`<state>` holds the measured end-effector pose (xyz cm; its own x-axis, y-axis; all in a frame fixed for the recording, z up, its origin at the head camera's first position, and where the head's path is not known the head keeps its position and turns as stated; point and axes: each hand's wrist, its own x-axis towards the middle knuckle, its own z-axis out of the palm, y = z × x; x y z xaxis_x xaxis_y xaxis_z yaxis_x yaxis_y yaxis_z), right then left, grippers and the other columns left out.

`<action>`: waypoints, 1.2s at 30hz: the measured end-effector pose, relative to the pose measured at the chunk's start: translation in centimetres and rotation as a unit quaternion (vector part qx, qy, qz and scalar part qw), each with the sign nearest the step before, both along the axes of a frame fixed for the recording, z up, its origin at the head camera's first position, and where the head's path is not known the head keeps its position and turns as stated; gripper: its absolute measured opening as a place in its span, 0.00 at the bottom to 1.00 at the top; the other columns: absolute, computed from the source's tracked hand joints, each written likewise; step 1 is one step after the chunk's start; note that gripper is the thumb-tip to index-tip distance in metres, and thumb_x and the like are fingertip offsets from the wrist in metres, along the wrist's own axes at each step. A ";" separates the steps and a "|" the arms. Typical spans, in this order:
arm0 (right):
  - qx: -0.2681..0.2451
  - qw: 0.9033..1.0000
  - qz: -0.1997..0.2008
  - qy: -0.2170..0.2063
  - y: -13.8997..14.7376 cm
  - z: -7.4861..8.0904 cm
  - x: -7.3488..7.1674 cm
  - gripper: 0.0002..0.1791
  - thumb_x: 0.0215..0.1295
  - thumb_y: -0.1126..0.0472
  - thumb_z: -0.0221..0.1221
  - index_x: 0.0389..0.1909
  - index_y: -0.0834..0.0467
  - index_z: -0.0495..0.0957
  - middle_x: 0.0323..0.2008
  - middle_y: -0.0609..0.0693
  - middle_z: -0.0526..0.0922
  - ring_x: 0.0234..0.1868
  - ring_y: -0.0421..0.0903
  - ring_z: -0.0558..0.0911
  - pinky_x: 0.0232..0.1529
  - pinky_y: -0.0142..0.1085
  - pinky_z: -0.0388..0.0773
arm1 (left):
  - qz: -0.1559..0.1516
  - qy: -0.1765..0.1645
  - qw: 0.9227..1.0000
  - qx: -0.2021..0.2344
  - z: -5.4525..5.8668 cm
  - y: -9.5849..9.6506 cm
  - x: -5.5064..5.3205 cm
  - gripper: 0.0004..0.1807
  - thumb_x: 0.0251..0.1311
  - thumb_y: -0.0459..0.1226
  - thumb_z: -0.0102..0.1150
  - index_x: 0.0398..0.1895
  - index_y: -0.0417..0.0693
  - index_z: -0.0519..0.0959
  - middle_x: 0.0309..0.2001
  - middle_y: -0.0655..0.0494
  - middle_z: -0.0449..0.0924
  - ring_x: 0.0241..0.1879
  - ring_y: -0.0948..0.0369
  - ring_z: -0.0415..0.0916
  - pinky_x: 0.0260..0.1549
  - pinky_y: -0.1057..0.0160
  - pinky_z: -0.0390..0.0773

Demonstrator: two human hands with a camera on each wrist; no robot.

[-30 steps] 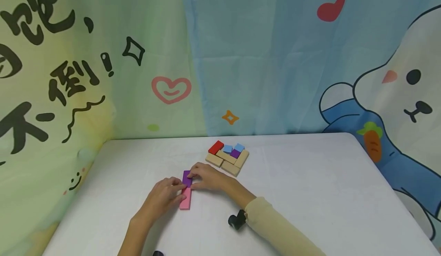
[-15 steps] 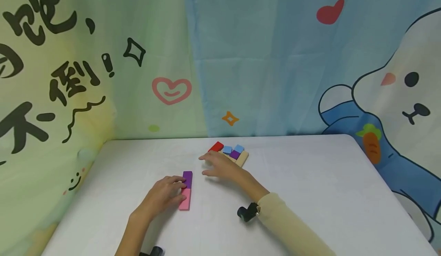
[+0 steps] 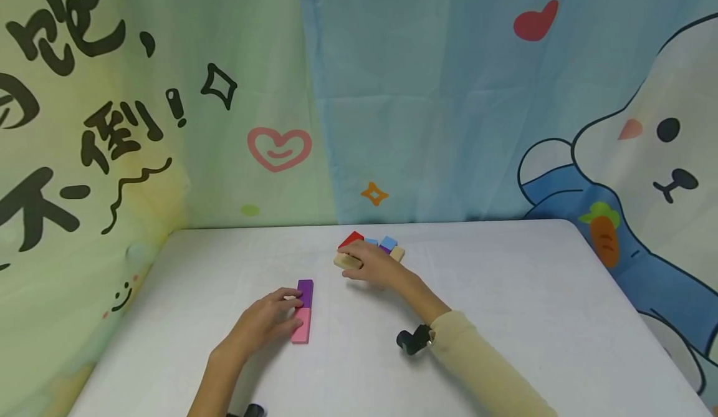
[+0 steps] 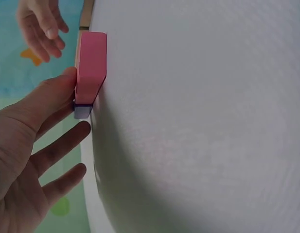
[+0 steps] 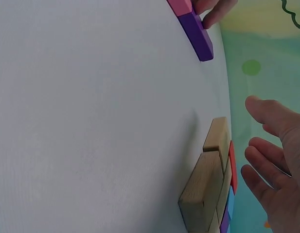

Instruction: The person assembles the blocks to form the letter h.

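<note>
A purple block [image 3: 305,292] and a pink block [image 3: 301,330] lie end to end on the white table. My left hand [image 3: 263,323] rests its fingertips on their left side. In the left wrist view the thumb touches the pink block [image 4: 93,58], while two other fingers stretch out free. Farther back, my right hand [image 3: 378,266] is over a flat cluster of blocks and hides part of it. A plain wooden block [image 3: 348,262] shows by its fingertips. In the right wrist view, the right hand [image 5: 281,150] has spread, relaxed fingers, apart from the wooden blocks [image 5: 201,187].
In the cluster, a red block [image 3: 351,237] and a light blue block [image 3: 388,242] show at the back edge. A printed curtain [image 3: 392,124] hangs behind the table [image 3: 505,305]. A black wrist camera [image 3: 414,340] sits on the right wrist.
My right hand has left the purple block and moved back and right to the block cluster. The left hand has stayed by the purple and pink blocks, which have barely moved.
</note>
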<state>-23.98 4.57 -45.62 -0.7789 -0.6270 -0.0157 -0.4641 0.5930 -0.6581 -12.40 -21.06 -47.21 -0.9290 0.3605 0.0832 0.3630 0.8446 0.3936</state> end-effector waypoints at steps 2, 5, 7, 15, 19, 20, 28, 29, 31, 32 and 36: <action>0.014 1.000 -0.002 0.008 0.2 -0.2 -0.2 0.27 0.60 0.55 0.59 0.60 0.56 0.69 0.58 0.51 0.72 0.56 0.48 0.72 0.54 0.41 0.73 | 0.002 -0.006 1.000 0.003 0.0 0.0 0.0 0.20 0.52 0.47 0.63 0.48 0.52 0.80 0.55 0.59 0.75 0.53 0.56 0.75 0.51 0.54 0.76; 0.028 0.999 -0.010 0.014 0.5 -0.5 -0.5 0.26 0.60 0.55 0.59 0.59 0.56 0.70 0.59 0.51 0.72 0.59 0.48 0.71 0.58 0.42 0.71 | 0.006 -0.016 1.000 0.000 0.0 0.0 0.0 0.21 0.53 0.48 0.62 0.49 0.52 0.80 0.56 0.58 0.74 0.55 0.56 0.74 0.52 0.53 0.75; 0.031 0.999 -0.017 0.013 0.9 -0.5 -0.7 0.25 0.60 0.55 0.60 0.59 0.56 0.71 0.59 0.51 0.72 0.61 0.49 0.70 0.61 0.44 0.69 | 0.007 -0.021 1.000 -0.006 -0.1 0.1 0.1 0.21 0.53 0.49 0.62 0.50 0.52 0.79 0.57 0.59 0.73 0.56 0.55 0.73 0.53 0.52 0.75; 0.035 0.999 -0.033 0.015 2.2 -0.7 -1.3 0.23 0.60 0.56 0.59 0.58 0.54 0.72 0.57 0.50 0.73 0.59 0.47 0.71 0.61 0.44 0.69 | 0.009 -0.027 1.000 0.000 0.1 0.0 0.2 0.22 0.53 0.48 0.62 0.51 0.52 0.79 0.57 0.59 0.73 0.57 0.55 0.72 0.53 0.52 0.75; 0.069 0.997 -0.019 0.039 2.3 -1.0 -1.7 0.22 0.62 0.57 0.56 0.58 0.54 0.72 0.56 0.51 0.73 0.58 0.47 0.71 0.60 0.43 0.70 | 0.007 -0.025 1.000 0.005 0.1 -0.1 0.2 0.22 0.53 0.48 0.62 0.51 0.52 0.79 0.57 0.59 0.73 0.56 0.56 0.73 0.53 0.52 0.75; 0.081 0.996 -0.012 0.045 2.3 -1.0 -1.8 0.21 0.63 0.57 0.54 0.58 0.54 0.72 0.57 0.51 0.73 0.59 0.48 0.70 0.61 0.43 0.69 | 0.005 -0.022 1.000 0.007 0.0 -0.1 0.2 0.22 0.53 0.47 0.62 0.51 0.52 0.79 0.56 0.59 0.73 0.56 0.56 0.73 0.52 0.53 0.75; 0.107 0.987 0.039 0.113 1.5 -1.7 -2.2 0.17 0.65 0.60 0.53 0.54 0.55 0.75 0.53 0.51 0.77 0.56 0.49 0.72 0.58 0.43 0.70 | -0.002 -0.012 1.000 0.010 -0.1 -0.1 0.1 0.21 0.53 0.47 0.62 0.50 0.52 0.79 0.55 0.60 0.74 0.55 0.58 0.74 0.52 0.55 0.75; 0.112 0.986 0.043 0.119 1.4 -1.8 -2.2 0.16 0.65 0.59 0.53 0.53 0.54 0.76 0.53 0.50 0.77 0.56 0.49 0.72 0.57 0.42 0.71 | 0.000 -0.013 1.000 0.011 -0.2 -0.1 0.1 0.21 0.53 0.47 0.62 0.50 0.52 0.79 0.55 0.60 0.74 0.55 0.57 0.74 0.52 0.55 0.75; 0.128 0.981 0.052 0.137 1.1 -1.8 -2.1 0.17 0.64 0.57 0.55 0.53 0.53 0.76 0.53 0.49 0.76 0.55 0.48 0.72 0.57 0.40 0.71 | 0.000 -0.011 1.000 0.012 -0.3 -0.2 0.1 0.20 0.53 0.46 0.63 0.50 0.52 0.79 0.55 0.60 0.74 0.55 0.57 0.74 0.52 0.54 0.75; 0.136 0.978 0.057 0.148 1.0 -1.8 -2.1 0.17 0.63 0.56 0.56 0.53 0.53 0.76 0.53 0.49 0.76 0.55 0.48 0.72 0.57 0.39 0.71 | 0.001 -0.011 1.000 0.012 -0.3 -0.2 0.2 0.20 0.53 0.46 0.63 0.50 0.52 0.79 0.55 0.59 0.74 0.55 0.57 0.74 0.52 0.54 0.75; 0.153 0.968 0.077 0.181 0.4 -1.6 -2.0 0.18 0.60 0.53 0.60 0.49 0.55 0.78 0.53 0.49 0.76 0.56 0.47 0.72 0.60 0.38 0.70 | 0.002 -0.012 1.000 0.007 -0.3 -0.3 0.2 0.20 0.53 0.47 0.62 0.50 0.53 0.79 0.55 0.59 0.74 0.55 0.57 0.74 0.53 0.54 0.75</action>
<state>-25.98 4.98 -47.23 -0.6656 -0.7454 0.0377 -0.7302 0.6399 -0.2395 -12.25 -21.34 -47.49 -0.9325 0.3552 0.0659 0.3495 0.8408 0.4134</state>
